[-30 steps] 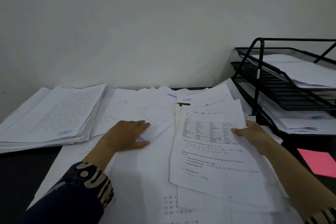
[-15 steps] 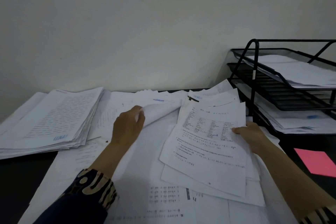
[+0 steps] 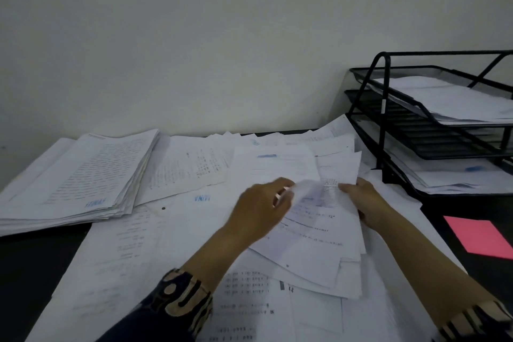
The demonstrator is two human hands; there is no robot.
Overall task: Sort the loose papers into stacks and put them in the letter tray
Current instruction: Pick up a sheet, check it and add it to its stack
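progress: partway | done: letter tray (image 3: 384,108) top and bottom tiers hold sheets, thick stack (image 3: 83,178) far left of tray | left: loose papers (image 3: 194,230) spread left of tray | left hand (image 3: 258,211) and right hand (image 3: 363,200) pinch a small sheaf (image 3: 319,225) just left of tray | middle tier looks bare

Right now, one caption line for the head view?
Both hands, left hand and right hand, gather a sheaf of printed sheets beside the black letter tray.
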